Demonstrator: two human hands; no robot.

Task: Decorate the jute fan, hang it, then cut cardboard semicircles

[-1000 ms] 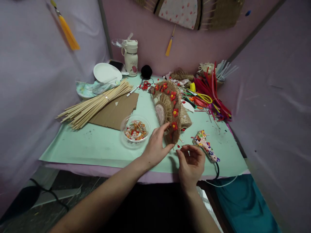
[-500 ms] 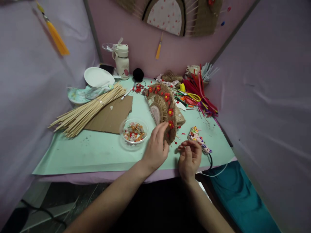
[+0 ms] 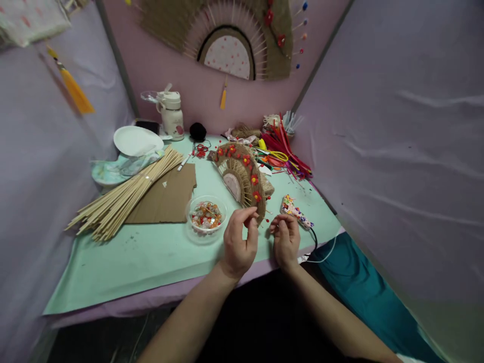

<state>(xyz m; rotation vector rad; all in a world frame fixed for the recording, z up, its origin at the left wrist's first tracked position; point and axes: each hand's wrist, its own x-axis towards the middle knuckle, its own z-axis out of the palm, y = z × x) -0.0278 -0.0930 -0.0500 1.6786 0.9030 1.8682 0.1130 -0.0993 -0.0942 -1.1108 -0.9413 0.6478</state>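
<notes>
In front of the near end of a burlap fan (image 3: 260, 194) is my left hand (image 3: 241, 242), loosely curled, with a gap between thumb and fingers and nothing visible in it. The fan lies tilted on the table, with red flowers along its curved band and a pale half-round centre. My right hand (image 3: 286, 242) is half curled beside it, palm turned inward, holding nothing that I can see. A patterned glue gun (image 3: 297, 213) lies just beyond the right hand. Left of my left hand stands a clear plastic bowl (image 3: 188, 229) of orange, red and clear beads.
Bamboo sticks (image 3: 128, 194) lie across cardboard (image 3: 177, 194). Behind are a white plate (image 3: 138, 141), a bottle (image 3: 172, 118) and black yarn (image 3: 197, 132). Scissors (image 3: 278, 155) and red pipe cleaners (image 3: 283, 143) are back right. A larger fan (image 3: 260, 30) hangs on the wall.
My left hand has drawn back from the fan's flowered band, its thumb and fingers now curled. My right hand stays near the glue gun. The view has shifted right and up.
</notes>
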